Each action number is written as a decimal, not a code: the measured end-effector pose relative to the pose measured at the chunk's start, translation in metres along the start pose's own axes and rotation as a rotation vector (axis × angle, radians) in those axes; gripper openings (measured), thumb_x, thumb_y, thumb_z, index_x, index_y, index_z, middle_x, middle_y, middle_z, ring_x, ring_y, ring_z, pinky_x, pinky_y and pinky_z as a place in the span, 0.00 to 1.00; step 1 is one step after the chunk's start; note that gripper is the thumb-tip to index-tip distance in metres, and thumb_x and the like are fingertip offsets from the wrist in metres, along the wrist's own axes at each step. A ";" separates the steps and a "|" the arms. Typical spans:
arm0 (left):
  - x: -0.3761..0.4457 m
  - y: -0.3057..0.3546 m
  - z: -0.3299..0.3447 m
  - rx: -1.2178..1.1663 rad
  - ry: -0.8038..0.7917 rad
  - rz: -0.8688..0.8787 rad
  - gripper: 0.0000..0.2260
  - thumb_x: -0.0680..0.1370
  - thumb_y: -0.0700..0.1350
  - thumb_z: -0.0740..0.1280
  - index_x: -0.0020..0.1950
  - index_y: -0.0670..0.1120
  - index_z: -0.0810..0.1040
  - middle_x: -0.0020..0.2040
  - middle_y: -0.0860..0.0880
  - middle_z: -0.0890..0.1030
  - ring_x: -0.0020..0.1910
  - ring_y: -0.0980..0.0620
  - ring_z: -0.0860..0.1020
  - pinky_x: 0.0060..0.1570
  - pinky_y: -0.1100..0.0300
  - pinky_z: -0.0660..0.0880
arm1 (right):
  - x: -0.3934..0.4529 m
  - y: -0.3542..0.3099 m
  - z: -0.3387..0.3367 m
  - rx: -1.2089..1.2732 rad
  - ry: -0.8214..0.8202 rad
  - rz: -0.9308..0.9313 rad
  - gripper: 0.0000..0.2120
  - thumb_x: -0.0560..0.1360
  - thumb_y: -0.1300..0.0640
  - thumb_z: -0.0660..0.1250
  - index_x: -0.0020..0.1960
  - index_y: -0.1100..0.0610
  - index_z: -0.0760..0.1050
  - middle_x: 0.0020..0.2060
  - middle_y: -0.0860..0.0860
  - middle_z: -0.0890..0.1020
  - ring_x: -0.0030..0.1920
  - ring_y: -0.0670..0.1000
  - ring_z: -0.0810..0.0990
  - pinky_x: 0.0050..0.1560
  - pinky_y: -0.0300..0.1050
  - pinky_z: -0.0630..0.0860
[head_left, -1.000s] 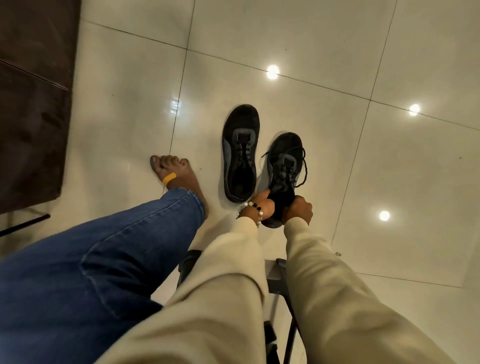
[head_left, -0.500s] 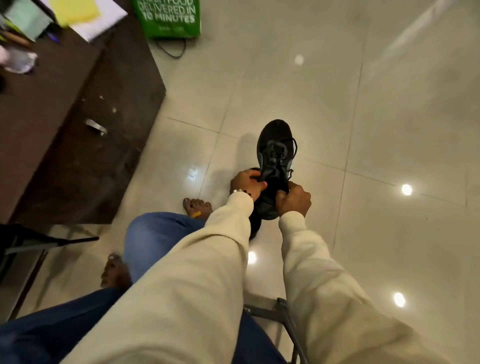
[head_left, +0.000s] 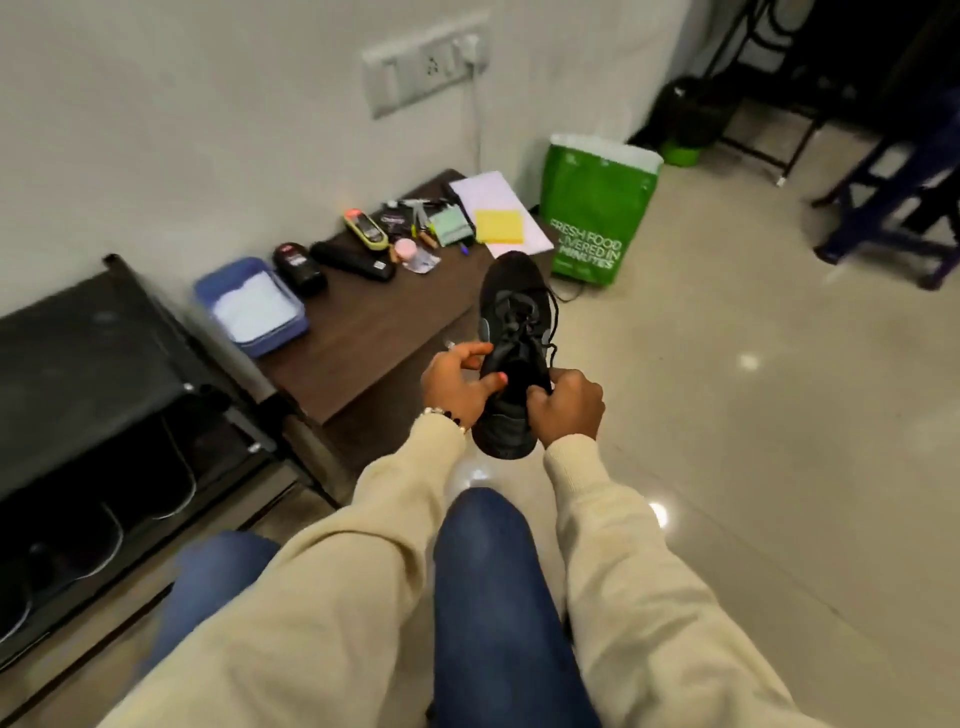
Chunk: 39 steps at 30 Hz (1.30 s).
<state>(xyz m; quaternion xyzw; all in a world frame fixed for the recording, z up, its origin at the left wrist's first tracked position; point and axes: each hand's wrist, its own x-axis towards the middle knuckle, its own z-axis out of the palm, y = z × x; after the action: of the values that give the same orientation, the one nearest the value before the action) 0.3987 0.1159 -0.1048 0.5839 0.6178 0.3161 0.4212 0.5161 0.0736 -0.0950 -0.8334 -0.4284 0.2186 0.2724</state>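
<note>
While left hand and right hand hold the black sneaker above the floor, each grip curled round its collar, it seems readied for wearing; next, spread the opening

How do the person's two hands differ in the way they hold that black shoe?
The left hand wears a beaded bracelet; the right hand shows none. The left hand's fingers stretch along the black shoe's side, thumb at its opening; the right hand's fingers curl tightly over the opening's edge. Both wear cream sleeves and hold the shoe's heel end in the air.
</note>
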 end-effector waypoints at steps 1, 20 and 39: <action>0.007 -0.005 -0.019 -0.011 0.046 -0.012 0.19 0.69 0.40 0.76 0.60 0.46 0.81 0.52 0.46 0.82 0.52 0.51 0.79 0.58 0.55 0.75 | -0.001 -0.019 0.009 -0.006 -0.030 -0.035 0.12 0.71 0.58 0.64 0.50 0.62 0.79 0.44 0.63 0.81 0.46 0.66 0.77 0.45 0.49 0.73; 0.080 -0.121 -0.144 -0.100 0.290 -0.188 0.19 0.74 0.43 0.73 0.65 0.46 0.77 0.54 0.48 0.82 0.53 0.51 0.79 0.58 0.54 0.76 | 0.019 -0.140 0.157 -0.182 -0.325 -0.330 0.11 0.73 0.53 0.64 0.48 0.60 0.79 0.44 0.60 0.81 0.45 0.62 0.79 0.43 0.47 0.76; 0.156 -0.134 -0.145 -0.269 0.427 -0.177 0.07 0.74 0.43 0.72 0.51 0.45 0.84 0.47 0.48 0.84 0.49 0.50 0.81 0.58 0.54 0.76 | 0.099 -0.156 0.204 0.330 -0.452 -0.310 0.08 0.75 0.60 0.69 0.53 0.54 0.82 0.46 0.48 0.83 0.48 0.45 0.81 0.55 0.46 0.78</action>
<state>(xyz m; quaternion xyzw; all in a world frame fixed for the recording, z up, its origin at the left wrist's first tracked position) 0.2144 0.2688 -0.1818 0.3865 0.6936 0.4736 0.3810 0.3539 0.2859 -0.1623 -0.6330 -0.5588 0.4205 0.3320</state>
